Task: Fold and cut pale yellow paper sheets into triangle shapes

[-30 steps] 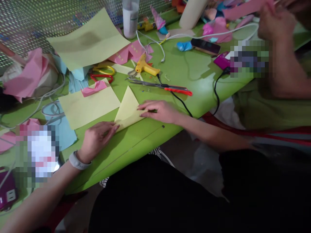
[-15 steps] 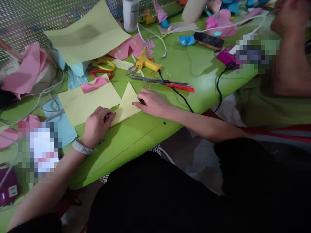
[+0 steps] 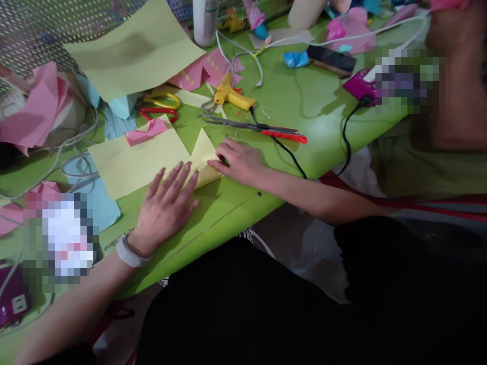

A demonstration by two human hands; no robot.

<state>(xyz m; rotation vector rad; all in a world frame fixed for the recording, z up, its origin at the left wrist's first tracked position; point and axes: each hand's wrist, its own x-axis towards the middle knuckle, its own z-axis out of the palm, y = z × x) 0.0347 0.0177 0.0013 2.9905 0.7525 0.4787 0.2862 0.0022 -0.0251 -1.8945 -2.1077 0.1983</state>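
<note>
A folded piece of yellow paper (image 3: 206, 152) lies near the table's front edge, its pointed corner facing away from me. My right hand (image 3: 240, 161) pinches the paper's right end between thumb and fingers. Spread fingers of my left hand (image 3: 166, 209) lie over the paper's left part, which they hide. Behind that hand is a flat yellow sheet (image 3: 131, 165) with a small folded pink paper strip (image 3: 146, 133) on it. Just beyond my right hand rest long grey tweezers (image 3: 236, 123) and a red-handled tool (image 3: 285, 136).
A yellow glue gun (image 3: 232, 95) and scissors (image 3: 163, 100) lie farther back. A large yellow sheet (image 3: 133, 56) leans over pink paper. A white bottle (image 3: 205, 23), a dark phone (image 3: 331, 60) and a purple power strip (image 3: 355, 87) stand around. Another person's arm (image 3: 454, 86) is at right.
My left hand has let go of the paper's left end, opened, and now lies spread over it. My right hand keeps its pinch in nearly the same place.
</note>
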